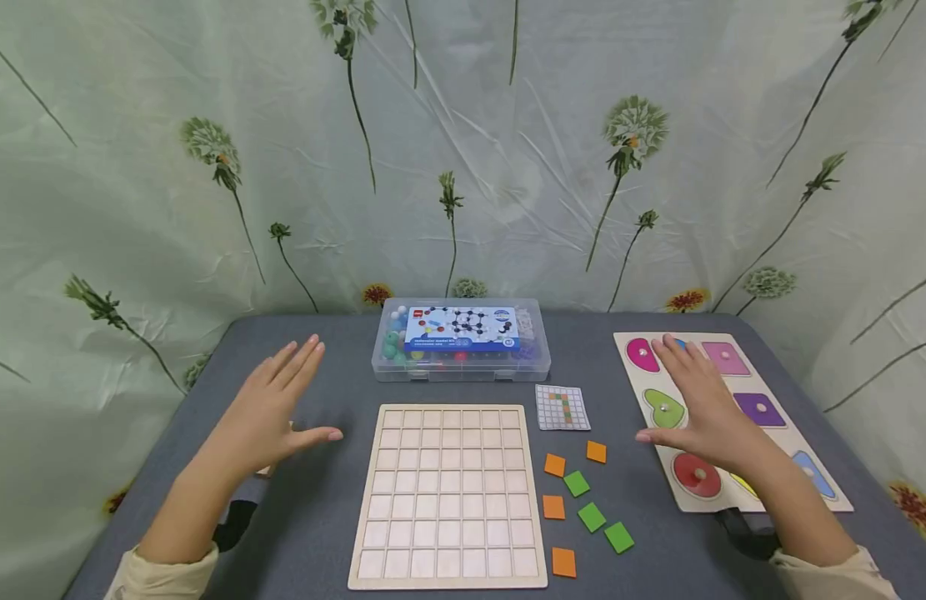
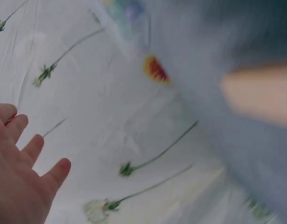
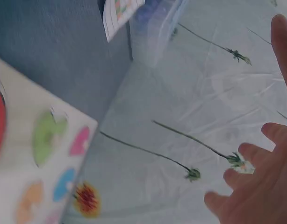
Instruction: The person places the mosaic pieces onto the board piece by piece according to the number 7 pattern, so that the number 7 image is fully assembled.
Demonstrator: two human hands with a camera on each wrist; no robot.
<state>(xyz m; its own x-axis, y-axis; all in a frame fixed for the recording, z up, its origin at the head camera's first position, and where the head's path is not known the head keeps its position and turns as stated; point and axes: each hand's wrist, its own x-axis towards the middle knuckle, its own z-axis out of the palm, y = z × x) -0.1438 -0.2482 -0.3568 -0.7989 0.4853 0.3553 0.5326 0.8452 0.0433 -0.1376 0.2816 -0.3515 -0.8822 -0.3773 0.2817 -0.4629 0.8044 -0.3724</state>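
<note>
My left hand (image 1: 263,412) is held above the left part of the table, fingers straight and thumb spread, holding nothing. My right hand (image 1: 706,412) hovers likewise over the shape puzzle board (image 1: 703,362), hiding part of it. Between the hands lies a wooden grid board (image 1: 449,581). Beside its right edge are several orange square tiles (image 1: 563,562) and three green square tiles (image 1: 592,517). A small pattern card (image 1: 563,408) lies above the tiles. The left wrist view shows the left fingers (image 2: 54,177) spread; the right wrist view shows the right fingers (image 3: 246,156) spread too.
At the back of the grey table (image 1: 320,500) stands a transparent plastic box (image 1: 463,340) with a molecular model label. A pale wooden bit (image 1: 266,472) is mostly hidden below the left hand. A flower-print curtain (image 1: 508,167) hangs behind the table.
</note>
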